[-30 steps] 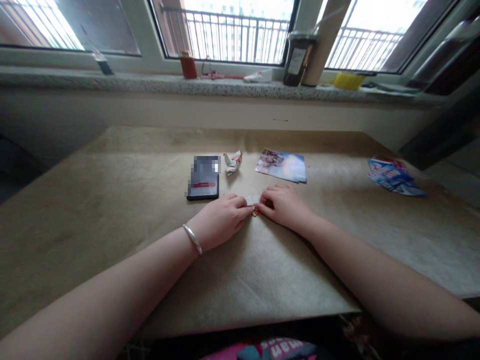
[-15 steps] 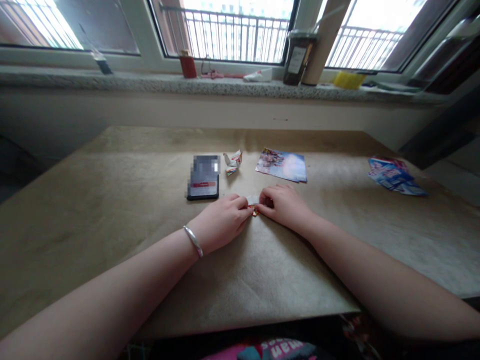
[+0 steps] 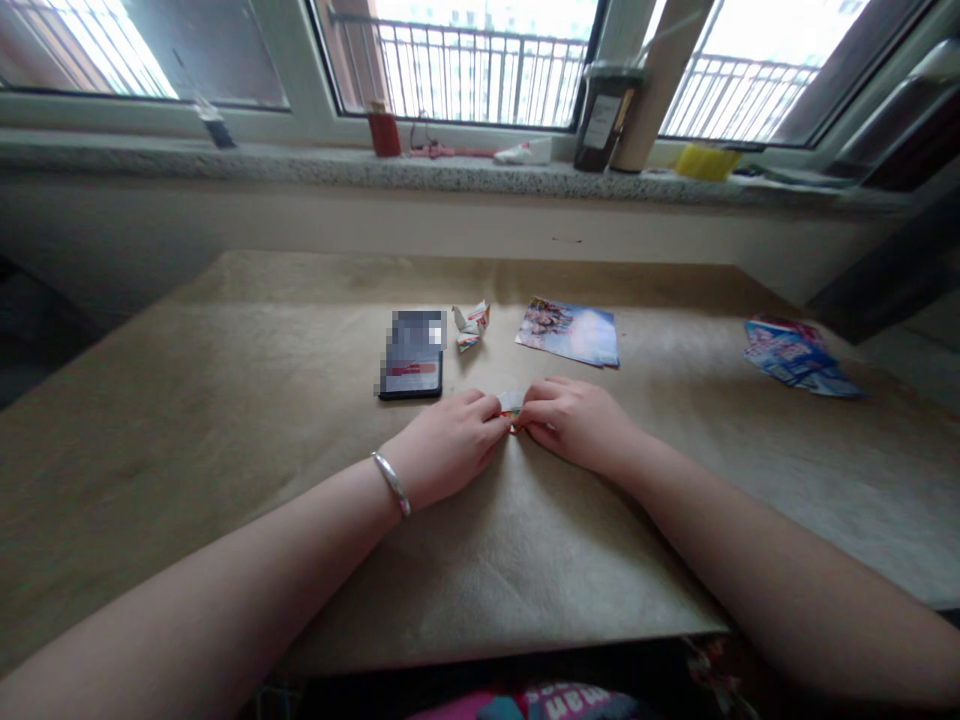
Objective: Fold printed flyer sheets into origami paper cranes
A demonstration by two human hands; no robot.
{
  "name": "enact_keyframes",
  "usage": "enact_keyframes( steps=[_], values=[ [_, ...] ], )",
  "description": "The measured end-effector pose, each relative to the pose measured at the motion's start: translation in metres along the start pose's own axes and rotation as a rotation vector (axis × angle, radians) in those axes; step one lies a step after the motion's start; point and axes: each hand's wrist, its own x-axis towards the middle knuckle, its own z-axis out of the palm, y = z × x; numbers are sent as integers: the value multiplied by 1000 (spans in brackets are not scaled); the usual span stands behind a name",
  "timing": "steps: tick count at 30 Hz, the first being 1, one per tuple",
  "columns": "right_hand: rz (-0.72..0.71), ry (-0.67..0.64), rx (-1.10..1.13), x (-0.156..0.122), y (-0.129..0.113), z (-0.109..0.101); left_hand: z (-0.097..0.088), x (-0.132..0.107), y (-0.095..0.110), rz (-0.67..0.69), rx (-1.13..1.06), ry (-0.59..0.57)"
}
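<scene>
A small piece of folded paper (image 3: pixel 511 402), white with orange and green print, lies on the table between my two hands and is mostly covered by them. My left hand (image 3: pixel 457 440), with a silver bangle at the wrist, pinches its left side with the fingers pressed together. On the other side, my right hand (image 3: pixel 574 420) has thumb and fingers closed on the right edge. Just beyond them stands a folded paper figure (image 3: pixel 472 326) with upturned points. To its left rests a phone (image 3: pixel 412 360), its screen partly blurred out.
Printed blue and pink sheets (image 3: pixel 574 332) lie past my right hand. A fanned pile of blue packets (image 3: pixel 802 358) is at the table's right. The windowsill (image 3: pixel 300 168) behind holds a red container (image 3: pixel 384 132), a dark lidded jar (image 3: pixel 604 118) and a yellow item (image 3: pixel 706 162).
My right hand has come down and its fingers have closed in on the paper's right edge. My left hand stays at its side. The whole view has shifted slightly.
</scene>
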Motion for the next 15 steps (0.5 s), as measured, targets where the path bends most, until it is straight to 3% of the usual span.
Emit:
enact_keyframes(
  steps=[6, 15],
  values=[
    [40, -55, -56, 2, -5, -8, -4, 0, 3, -33, 15, -6],
    [65, -29, -44, -5, 0, -7, -6, -3, -3, -36, 38, -1]
  ],
)
